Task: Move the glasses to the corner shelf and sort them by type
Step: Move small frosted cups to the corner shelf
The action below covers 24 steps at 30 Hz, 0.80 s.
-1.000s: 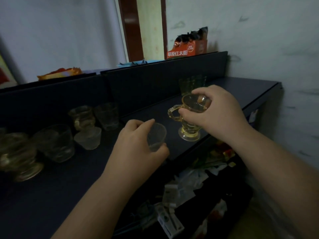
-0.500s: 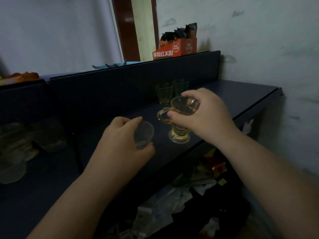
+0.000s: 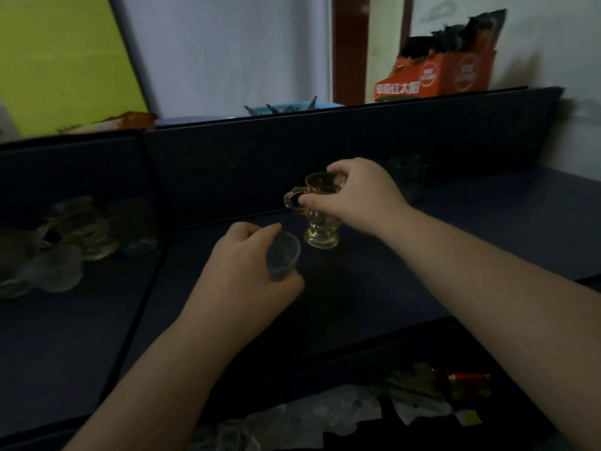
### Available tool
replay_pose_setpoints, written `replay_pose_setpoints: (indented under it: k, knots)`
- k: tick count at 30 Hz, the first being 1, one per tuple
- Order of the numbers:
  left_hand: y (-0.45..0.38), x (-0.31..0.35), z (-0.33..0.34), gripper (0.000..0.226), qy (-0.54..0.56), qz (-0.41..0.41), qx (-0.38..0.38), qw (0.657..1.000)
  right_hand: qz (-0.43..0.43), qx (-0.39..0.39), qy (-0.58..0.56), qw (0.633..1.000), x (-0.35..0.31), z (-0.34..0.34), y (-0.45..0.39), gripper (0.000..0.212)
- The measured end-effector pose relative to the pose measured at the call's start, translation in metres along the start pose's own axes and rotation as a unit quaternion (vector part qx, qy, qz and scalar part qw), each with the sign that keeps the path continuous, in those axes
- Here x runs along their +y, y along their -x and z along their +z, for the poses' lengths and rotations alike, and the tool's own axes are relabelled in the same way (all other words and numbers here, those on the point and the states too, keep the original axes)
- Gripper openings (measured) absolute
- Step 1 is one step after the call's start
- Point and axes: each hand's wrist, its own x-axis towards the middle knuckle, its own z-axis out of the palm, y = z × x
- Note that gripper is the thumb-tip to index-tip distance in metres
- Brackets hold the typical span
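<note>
My right hand [image 3: 357, 196] grips the rim of an amber footed glass mug [image 3: 320, 229] with a handle on its left; the mug's foot is at the dark corner shelf [image 3: 487, 229]. My left hand [image 3: 247, 271] holds a small clear tumbler [image 3: 282, 257] just in front and left of the mug, low over the shelf. Behind my right hand, two dark green glasses [image 3: 408, 177] stand against the back panel. A blurred cluster of several clear and amber glasses [image 3: 74, 242] sits on the left shelf section.
An orange carton [image 3: 435, 76] stands on the ledge above the back panel, with a blue item [image 3: 286, 107] and a snack packet [image 3: 123, 120] to its left. Loose papers and packaging [image 3: 341, 415] fill the space below the shelf front.
The view has swung back to the left and closer. Both hands have carried their glasses further onto the corner shelf; the mug now sits lower, at the shelf surface.
</note>
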Motion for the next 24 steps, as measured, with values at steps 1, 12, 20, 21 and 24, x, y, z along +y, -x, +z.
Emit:
replay_pose_setpoints:
  k: [1, 12, 20, 21, 24]
  knots:
    - [-0.002, -0.002, 0.000, 0.078, -0.009, -0.004, 0.004, 1.000, -0.004, -0.013, 0.001, 1.000, -0.002, 0.011, -0.013, 0.085]
    - [-0.027, -0.030, -0.010, 0.072, -0.023, -0.012, 0.024, 0.999, -0.028, -0.110, 0.019, 0.993, -0.043, 0.107, -0.093, 0.089]
    - [-0.050, -0.001, 0.007, 0.069, -0.025, 0.014, -0.010, 1.000, -0.102, -0.073, 0.085, 0.988, -0.007, 0.027, -0.066, 0.078]
    - [-0.056, 0.008, 0.014, 0.073, -0.027, 0.015, -0.017, 0.999, -0.110, -0.053, 0.095, 0.988, 0.006, 0.006, -0.057, 0.072]
    - [-0.074, 0.045, 0.037, 0.077, -0.028, 0.039, -0.039, 0.998, -0.097, -0.023, 0.117, 0.988, 0.052, -0.056, -0.026, 0.059]
